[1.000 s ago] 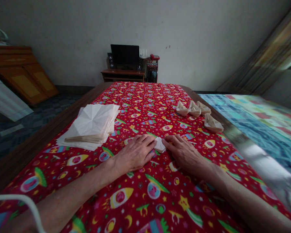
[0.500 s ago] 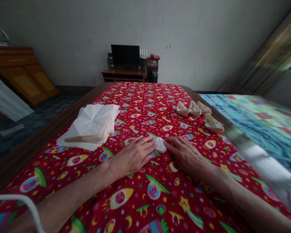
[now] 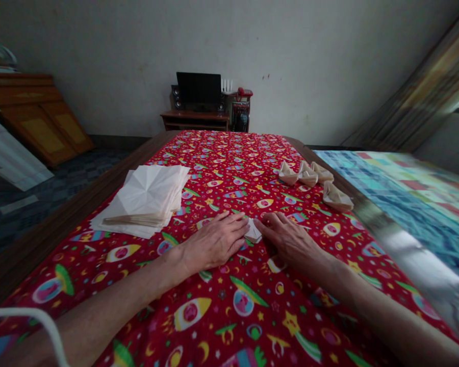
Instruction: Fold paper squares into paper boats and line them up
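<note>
White paper, folded into a small packet, lies on the red printed cloth over the bench. Left grip: laid flat, fingers stretched, tips at the packet's left side. Right grip: more bent, fingers at the packet's right side. Whether either pinches or merely presses, I cannot tell; my fingers cover the edges.

Risks, as I judge them. Paper looks thin: uneven pressure from the two sides could skew a fold, and a hard tug at a tight corner could tear it. If the cloth bunches beneath me, the packet could slide with it and the crease go crooked. Letting one side go early could let layers spring open.

Stack of creased sheets, left of the packet and farther off, sits uneven; a brush from me could scatter it. Four folded paper shapes stand right of the packet, farther off; a careless sweep could crush one. White cord, left of the packet and nearer me, could snag my left forearm.
</note>
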`<action>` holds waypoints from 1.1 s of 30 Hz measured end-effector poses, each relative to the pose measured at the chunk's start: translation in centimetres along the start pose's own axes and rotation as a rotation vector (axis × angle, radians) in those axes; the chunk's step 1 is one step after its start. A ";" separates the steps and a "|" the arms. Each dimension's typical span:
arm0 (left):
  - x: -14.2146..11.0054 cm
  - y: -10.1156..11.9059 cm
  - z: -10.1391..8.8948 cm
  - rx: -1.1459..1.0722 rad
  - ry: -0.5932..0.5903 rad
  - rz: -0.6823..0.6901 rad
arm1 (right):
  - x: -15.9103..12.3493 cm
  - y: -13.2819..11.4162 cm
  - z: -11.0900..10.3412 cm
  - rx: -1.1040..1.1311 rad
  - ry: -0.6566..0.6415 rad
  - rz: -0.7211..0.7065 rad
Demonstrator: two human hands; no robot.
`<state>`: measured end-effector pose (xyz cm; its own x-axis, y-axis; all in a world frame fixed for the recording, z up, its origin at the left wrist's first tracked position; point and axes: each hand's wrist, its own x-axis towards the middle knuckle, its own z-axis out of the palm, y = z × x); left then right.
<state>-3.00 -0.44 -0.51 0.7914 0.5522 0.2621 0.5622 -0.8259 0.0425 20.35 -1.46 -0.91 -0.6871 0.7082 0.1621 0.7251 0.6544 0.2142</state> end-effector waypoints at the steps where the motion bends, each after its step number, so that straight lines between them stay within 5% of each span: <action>1: -0.2 0.0 -0.1 0.003 0.001 0.004 | -0.4 0.1 0.2 0.021 0.009 -0.008; 26: -1.0 0.1 -0.4 -0.007 0.121 0.082 | -1.7 -0.5 -0.2 0.087 -0.027 0.005; 33: -0.8 -0.1 -0.3 -0.042 0.147 0.040 | -1.8 -1.6 -0.7 0.150 0.085 0.018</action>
<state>-3.76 -0.87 -0.48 0.7677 0.4989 0.4023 0.5181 -0.8526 0.0686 20.42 -3.96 -0.82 -0.6707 0.6995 0.2466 0.7317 0.6786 0.0649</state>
